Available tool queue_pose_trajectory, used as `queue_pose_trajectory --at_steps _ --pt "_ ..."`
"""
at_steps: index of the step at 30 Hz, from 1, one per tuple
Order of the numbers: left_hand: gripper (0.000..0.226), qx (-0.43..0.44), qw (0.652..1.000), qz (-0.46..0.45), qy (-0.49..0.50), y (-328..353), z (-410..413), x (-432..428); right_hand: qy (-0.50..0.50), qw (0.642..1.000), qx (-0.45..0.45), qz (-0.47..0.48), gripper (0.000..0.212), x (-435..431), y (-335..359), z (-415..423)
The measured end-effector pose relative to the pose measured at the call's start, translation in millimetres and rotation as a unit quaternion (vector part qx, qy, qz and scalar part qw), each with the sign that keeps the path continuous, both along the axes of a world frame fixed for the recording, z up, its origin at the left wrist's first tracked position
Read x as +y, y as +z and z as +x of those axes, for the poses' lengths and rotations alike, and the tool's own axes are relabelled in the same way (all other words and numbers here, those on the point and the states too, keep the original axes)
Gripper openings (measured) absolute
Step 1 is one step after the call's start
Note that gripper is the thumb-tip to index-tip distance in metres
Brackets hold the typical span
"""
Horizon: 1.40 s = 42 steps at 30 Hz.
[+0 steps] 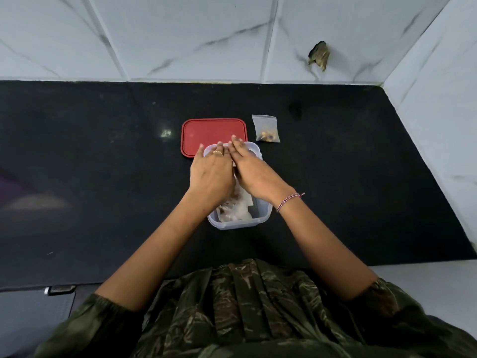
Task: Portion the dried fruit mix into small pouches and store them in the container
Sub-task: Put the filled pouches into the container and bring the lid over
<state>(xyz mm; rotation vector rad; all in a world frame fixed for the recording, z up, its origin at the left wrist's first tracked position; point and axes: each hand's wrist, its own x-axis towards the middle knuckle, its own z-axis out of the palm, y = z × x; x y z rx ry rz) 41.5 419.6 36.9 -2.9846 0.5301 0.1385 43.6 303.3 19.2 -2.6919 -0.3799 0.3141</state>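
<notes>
A clear plastic container (263, 211) stands on the black counter in front of me, with clear pouches of dried fruit mix (236, 209) showing inside at its near end. My left hand (210, 173) and my right hand (254, 174) lie side by side flat over the container's opening, fingers straight and pointing away from me; they hide most of what is inside. The red lid (206, 133) lies flat just behind the container. One small clear pouch with dried fruit (265, 129) lies on the counter to the lid's right.
The black counter (103, 164) runs to a white marble-tiled wall at the back and on the right. A broken hole (319, 55) shows in the back wall tiles. A dark handle (60, 290) sits below the counter's front edge at the left.
</notes>
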Motion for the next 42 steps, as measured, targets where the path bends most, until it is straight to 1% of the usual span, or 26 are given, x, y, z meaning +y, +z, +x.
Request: queue_pose_trajectory --at_steps 3,6,9,11,14,16,18,22,25,30,33,37,40,41,42 --pt "0.057 -0.015 0.996 -0.084 0.031 6 15 -7 -0.011 0.999 -0.043 0.001 0.068 -6 5 13" --pt "0.053 -0.016 0.988 -0.150 0.030 9 37 -19 -0.029 0.998 -0.056 -0.009 0.065 -17 13 31" --pt "0.048 -0.019 0.982 -0.186 0.021 7 66 -33 -0.042 0.996 -0.069 -0.029 0.068 -28 14 52" --pt "0.045 -0.016 0.976 -0.216 0.028 6 85 -44 -0.060 0.995 -0.072 -0.023 0.069 -36 11 69" --pt "0.040 0.036 0.962 -0.264 0.064 -1 114 -58 -0.117 0.990 -0.079 -0.001 0.059 -51 -2 94" --pt "0.032 0.082 0.950 -0.288 0.090 -8 131 -66 -0.171 0.982 -0.078 0.002 0.060 -64 -13 109" --pt "0.031 0.128 0.934 -0.313 0.118 -16 143 -71 -0.222 0.974 -0.054 0.006 0.061 -79 -27 121" --pt "0.033 0.185 0.918 -0.321 0.145 -33 160 -79 -0.312 0.949 0.003 0.050 0.049 -98 -47 137" --pt "0.033 0.201 0.914 -0.320 0.147 -41 167 -87 -0.344 0.935 0.048 0.071 0.048 -103 -55 144" --pt "0.047 0.216 0.919 -0.299 0.143 -48 173 -98 -0.374 0.917 0.073 0.114 0.049 -107 -63 153" --pt "0.050 0.219 0.918 -0.295 0.152 -54 174 -100 -0.399 0.896 0.096 0.172 0.055 -109 -68 155" --pt "0.049 0.221 0.912 -0.302 0.167 -55 172 -101 -0.434 0.847 0.119 0.284 0.057 -109 -70 154" --pt "0.049 0.229 0.887 -0.351 0.194 -53 172 -102 -0.451 0.808 0.127 0.358 0.056 -109 -73 152" --pt "0.047 0.233 0.873 -0.372 0.211 -50 171 -101 -0.457 0.794 0.126 0.381 0.055 -109 -73 151" --pt "0.041 0.239 0.851 -0.404 0.235 -52 173 -102 -0.462 0.781 0.124 0.403 0.054 -110 -72 149"
